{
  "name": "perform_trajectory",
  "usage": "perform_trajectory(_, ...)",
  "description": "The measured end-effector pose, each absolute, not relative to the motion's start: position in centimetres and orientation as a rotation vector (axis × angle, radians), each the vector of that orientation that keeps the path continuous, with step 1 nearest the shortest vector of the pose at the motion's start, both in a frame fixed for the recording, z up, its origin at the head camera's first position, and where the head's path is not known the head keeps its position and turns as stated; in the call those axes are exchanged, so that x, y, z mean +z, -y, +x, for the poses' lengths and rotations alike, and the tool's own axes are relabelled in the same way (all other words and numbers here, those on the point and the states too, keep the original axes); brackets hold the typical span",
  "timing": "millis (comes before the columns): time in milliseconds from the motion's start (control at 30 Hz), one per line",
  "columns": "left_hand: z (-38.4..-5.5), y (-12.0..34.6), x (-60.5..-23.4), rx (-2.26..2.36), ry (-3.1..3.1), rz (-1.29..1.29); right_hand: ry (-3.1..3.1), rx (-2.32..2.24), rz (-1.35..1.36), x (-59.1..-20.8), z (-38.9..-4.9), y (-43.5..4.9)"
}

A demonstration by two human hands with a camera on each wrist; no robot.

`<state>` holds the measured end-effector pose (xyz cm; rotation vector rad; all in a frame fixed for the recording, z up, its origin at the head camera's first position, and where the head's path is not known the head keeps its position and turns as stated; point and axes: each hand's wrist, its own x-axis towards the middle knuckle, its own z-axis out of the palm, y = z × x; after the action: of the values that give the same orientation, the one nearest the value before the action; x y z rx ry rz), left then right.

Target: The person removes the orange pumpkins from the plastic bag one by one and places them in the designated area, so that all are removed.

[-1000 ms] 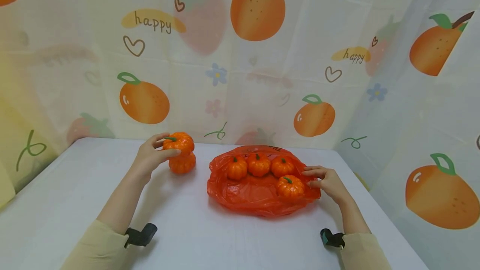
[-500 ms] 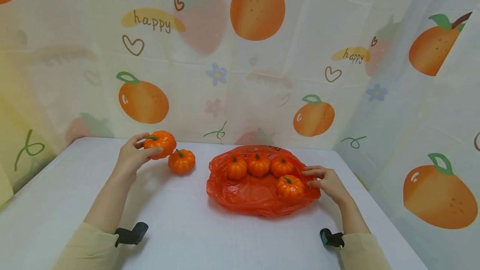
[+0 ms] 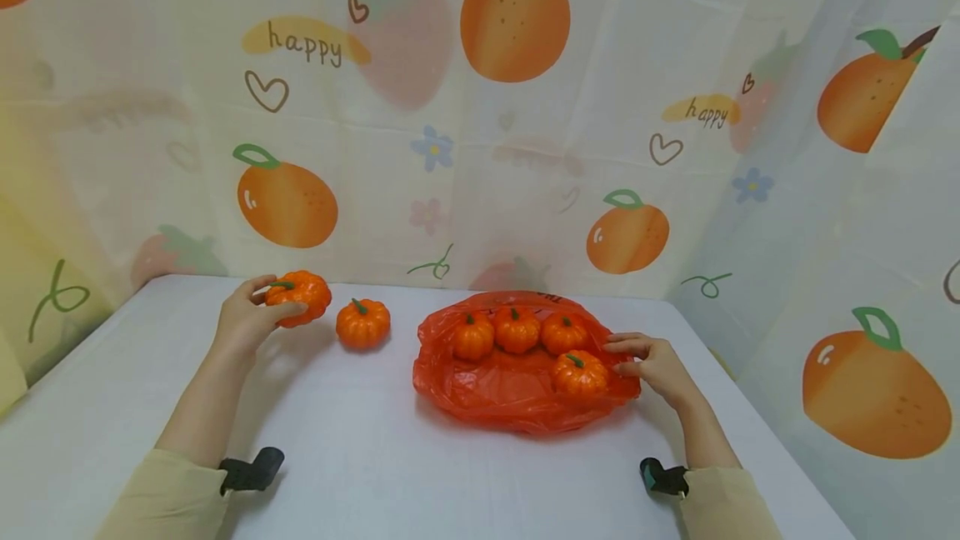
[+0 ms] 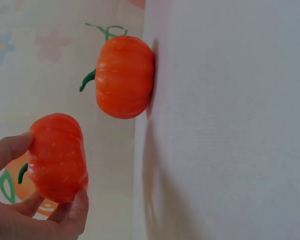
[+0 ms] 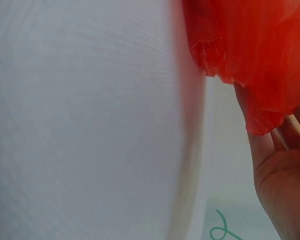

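My left hand (image 3: 243,315) grips a small orange pumpkin (image 3: 303,298) with a green stem, thumb on one side and fingers on the other. In the left wrist view this pumpkin (image 4: 57,157) is raised off the table. A second pumpkin (image 3: 363,325) stands on the table just to its right. An open red plastic bag (image 3: 487,411) lies in the middle right, with several pumpkins (image 3: 517,330) inside. My right hand (image 3: 660,369) holds the bag's right edge between thumb and fingers; in the right wrist view the crumpled film (image 5: 267,107) partly covers the fingers.
The white table (image 3: 450,490) reaches back to a fruit-patterned curtain (image 3: 420,190), which also hangs along the right and left sides. A black wrist mount (image 3: 251,471) sits on the left forearm, another mount (image 3: 662,477) on the right.
My left hand has carried its pumpkin leftward, away from the one standing on the table, and slightly lower since half a second ago. The right hand and bag stay in place.
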<state>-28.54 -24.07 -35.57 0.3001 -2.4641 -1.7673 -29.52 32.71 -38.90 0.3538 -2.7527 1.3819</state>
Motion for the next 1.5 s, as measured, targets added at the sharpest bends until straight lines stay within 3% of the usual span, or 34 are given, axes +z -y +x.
perform_trajectory(1500, -29.9, 26.3, -39.6, -1.648, 2.626, 0.444, 2.774, 1.386, 0.313, -38.9, -29.5, -32.7)
